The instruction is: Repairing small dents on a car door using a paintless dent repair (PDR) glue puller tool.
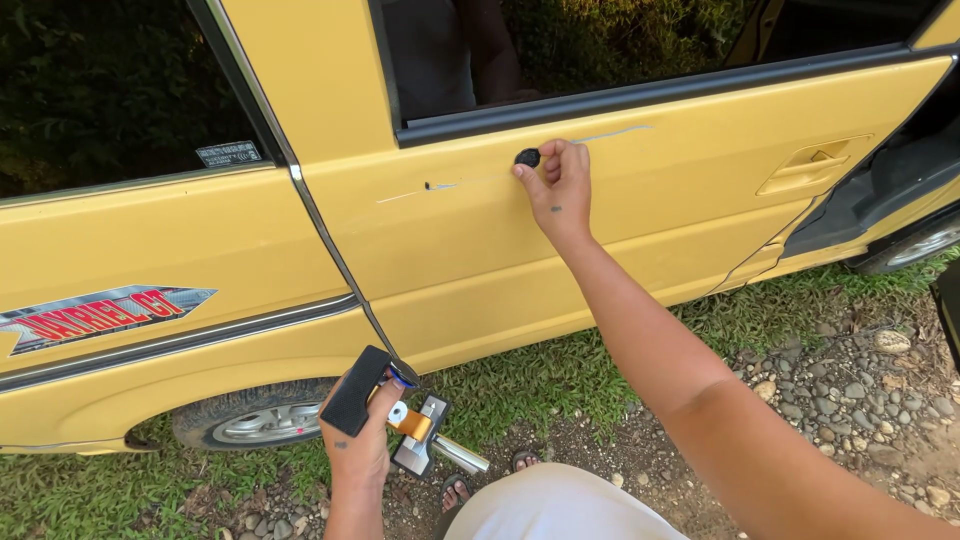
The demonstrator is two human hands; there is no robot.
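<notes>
Right hand (558, 190) pressing small black round pull tab (527, 157) against yellow car door (640, 215), fingers pinching tab at tips, just below window trim (640, 95). Long scratch or crease (440, 186) running left of fingers, door handle (812, 168) well right. Left hand (358, 440) gripping dent puller tool (405, 420), fingers wrapping black handle, hanging low near wheel (262, 420). Step judged: seating tab on panel. Next likely calling for firm hold on tab, then bringing puller up.

We cannot tell what the small black knob (527, 157) is; the left hand (358, 445) hides the tool's (420, 437) grip.
</notes>
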